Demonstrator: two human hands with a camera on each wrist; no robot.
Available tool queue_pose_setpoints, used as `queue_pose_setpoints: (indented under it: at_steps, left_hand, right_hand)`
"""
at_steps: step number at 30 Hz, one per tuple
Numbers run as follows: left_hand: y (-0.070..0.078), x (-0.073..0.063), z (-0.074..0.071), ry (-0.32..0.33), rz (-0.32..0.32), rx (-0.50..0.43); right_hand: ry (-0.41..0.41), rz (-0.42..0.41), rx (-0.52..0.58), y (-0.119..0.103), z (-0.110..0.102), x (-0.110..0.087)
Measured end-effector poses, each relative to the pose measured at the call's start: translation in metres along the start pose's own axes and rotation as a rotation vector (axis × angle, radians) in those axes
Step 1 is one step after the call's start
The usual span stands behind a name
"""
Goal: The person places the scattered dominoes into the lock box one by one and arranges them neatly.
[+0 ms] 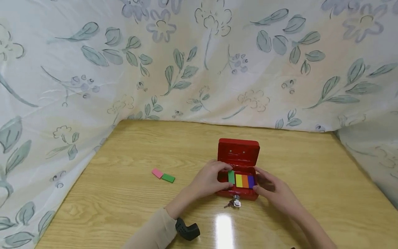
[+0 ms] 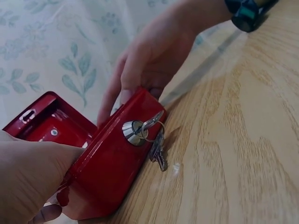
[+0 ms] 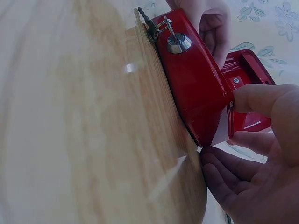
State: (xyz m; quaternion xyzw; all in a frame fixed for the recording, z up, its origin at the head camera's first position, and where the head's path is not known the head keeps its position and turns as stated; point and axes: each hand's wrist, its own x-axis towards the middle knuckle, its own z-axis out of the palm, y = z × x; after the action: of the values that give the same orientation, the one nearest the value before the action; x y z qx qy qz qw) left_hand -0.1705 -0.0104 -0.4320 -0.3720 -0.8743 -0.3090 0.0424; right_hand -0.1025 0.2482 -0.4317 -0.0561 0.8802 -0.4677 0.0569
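A red cash box (image 1: 239, 194) stands on the table with its lid (image 1: 237, 152) raised at the back. Yellow (image 1: 238, 181), orange (image 1: 245, 181) and purple (image 1: 251, 181) tiles lie side by side inside it. My left hand (image 1: 211, 178) reaches over the box's left side and pinches a green tile (image 1: 231, 177) by its two ends, left of the yellow one. At the opposite side, my right hand (image 1: 278, 192) grips the wall, thumb at the front corner and fingers toward the back. Keys (image 2: 158, 144) hang from the round lock (image 2: 134, 133) on the front.
Left of the box, a pink tile (image 1: 157, 173) and another green tile (image 1: 168, 178) lie end to end on the wooden table (image 1: 130, 207). A black curved object (image 1: 188, 230) sits at the left sleeve. Flowered cloth (image 1: 199, 69) hangs behind and along the sides.
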Motion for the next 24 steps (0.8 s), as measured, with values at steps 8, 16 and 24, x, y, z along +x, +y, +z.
queue_pose_setpoints:
  at_steps: [8,16,24]
  left_hand:
    - [0.0014,0.0024,-0.0008,-0.018,-0.003,0.022]
    - [0.0036,0.0024,0.0005,-0.047,-0.006,0.043]
    - [0.0049,0.0023,0.0000,-0.047,-0.020,0.045]
  right_hand:
    - [-0.002,-0.009,-0.015,-0.0019,-0.0012,-0.0007]
    - [0.003,-0.022,-0.001,0.0018,-0.0010,-0.0032]
    - [-0.005,-0.004,-0.015,0.0018,-0.0013,-0.0018]
